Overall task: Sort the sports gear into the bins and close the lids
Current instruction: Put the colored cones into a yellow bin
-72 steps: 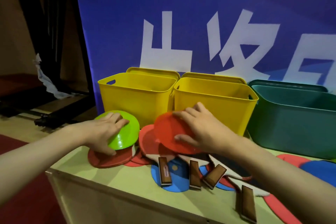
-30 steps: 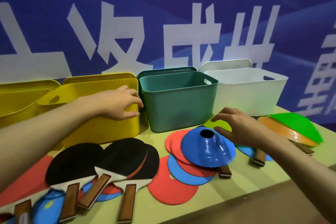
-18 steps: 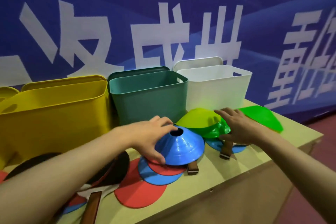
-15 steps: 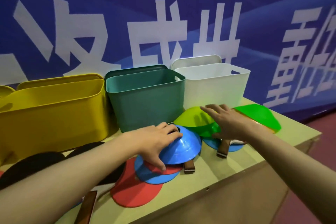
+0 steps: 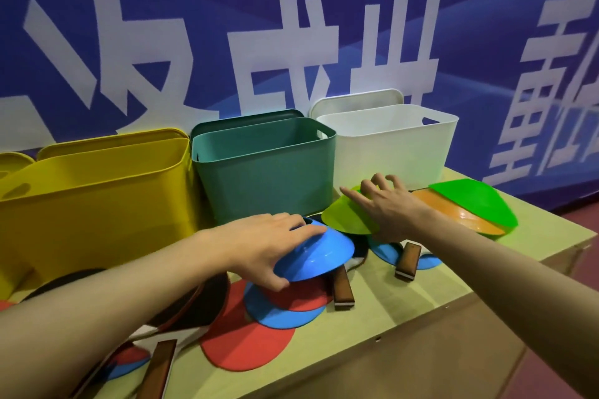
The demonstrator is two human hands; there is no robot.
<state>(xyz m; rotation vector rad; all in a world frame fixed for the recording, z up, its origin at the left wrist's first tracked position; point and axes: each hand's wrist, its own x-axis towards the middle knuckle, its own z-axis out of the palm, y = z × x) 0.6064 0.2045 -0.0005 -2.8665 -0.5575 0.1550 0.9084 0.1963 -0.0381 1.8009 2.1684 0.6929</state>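
A blue cone (image 5: 316,253), tilted, is held in the left hand (image 5: 269,243) above flat red and blue discs (image 5: 282,304). The right hand (image 5: 385,207) holds a lime cone (image 5: 346,220). Open yellow bin (image 5: 97,201), teal bin (image 5: 265,168) and white bin (image 5: 389,149) stand behind, lids upright at their backs.

Your left forearm hides most of the black paddle (image 5: 207,304). The frame's left edge cuts off the far yellow bin (image 5: 9,162), and the bottom edge crops a wooden paddle handle (image 5: 158,369).
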